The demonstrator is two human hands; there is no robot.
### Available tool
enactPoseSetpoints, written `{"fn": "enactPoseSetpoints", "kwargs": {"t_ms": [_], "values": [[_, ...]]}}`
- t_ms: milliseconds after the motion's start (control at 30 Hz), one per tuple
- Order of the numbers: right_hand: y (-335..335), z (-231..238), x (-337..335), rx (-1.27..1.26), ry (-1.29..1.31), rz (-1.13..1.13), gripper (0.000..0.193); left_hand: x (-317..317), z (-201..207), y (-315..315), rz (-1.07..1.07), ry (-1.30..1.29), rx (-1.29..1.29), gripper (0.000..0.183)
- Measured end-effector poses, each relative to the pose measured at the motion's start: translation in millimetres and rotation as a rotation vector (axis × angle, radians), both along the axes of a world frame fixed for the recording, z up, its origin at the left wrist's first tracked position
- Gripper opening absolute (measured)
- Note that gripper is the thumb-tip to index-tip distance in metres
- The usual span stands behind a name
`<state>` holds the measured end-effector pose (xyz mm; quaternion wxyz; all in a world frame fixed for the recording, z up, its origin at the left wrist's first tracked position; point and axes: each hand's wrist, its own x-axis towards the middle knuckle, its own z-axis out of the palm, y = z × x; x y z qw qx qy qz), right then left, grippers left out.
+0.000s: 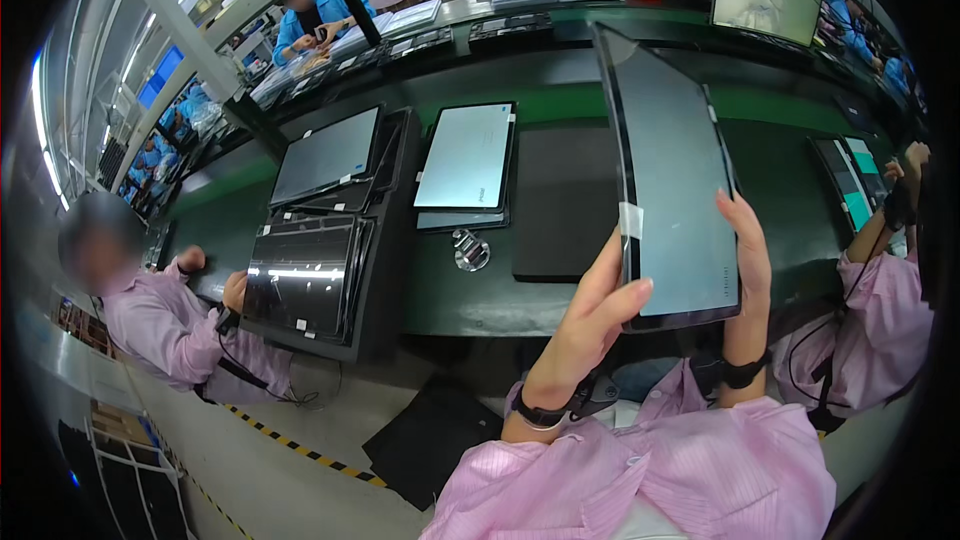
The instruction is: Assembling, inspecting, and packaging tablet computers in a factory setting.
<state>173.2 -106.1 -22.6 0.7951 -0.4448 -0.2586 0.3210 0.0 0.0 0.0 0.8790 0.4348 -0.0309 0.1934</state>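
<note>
Both my hands hold up a large flat tablet [675,160] with a grey face and a dark rim, tilted upright over the bench. My left hand [598,295] grips its lower left edge, thumb on the face, beside a white tab. My right hand [748,240] holds the lower right edge, its thumb lying along the side. Behind the tablet, partly hidden by it, lies a black flat pad [562,205]. To its left, a light-faced tablet [466,155] rests on another one. Just in front of those stands a small shiny metal piece [470,250].
A black tray [385,240] at left carries several dark panels [305,275]. A co-worker in pink [165,330] sits at far left, another [860,310] at right beside a tablet [850,180]. A raised line with more panels and a monitor [766,0] runs behind the green bench [460,310].
</note>
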Motion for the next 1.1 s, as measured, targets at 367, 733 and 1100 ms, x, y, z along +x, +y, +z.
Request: {"fn": "enactPoseSetpoints", "kwargs": {"t_ms": [367,733,1100], "values": [[3.7,-32.2,31.1,0.018,0.157,0.000,0.041,28.6,-23.6,9.8,-0.166,-0.176,0.056,0.082],[15.6,-35.5,34.7,0.017,0.146,0.008,0.044,29.4,-22.4,15.9,-0.126,-0.078,-0.067,0.086],[13.2,-23.3,28.4,-0.040,0.154,-0.011,0.046,30.4,-31.2,8.7,0.188,-0.106,0.478,0.102]]}}
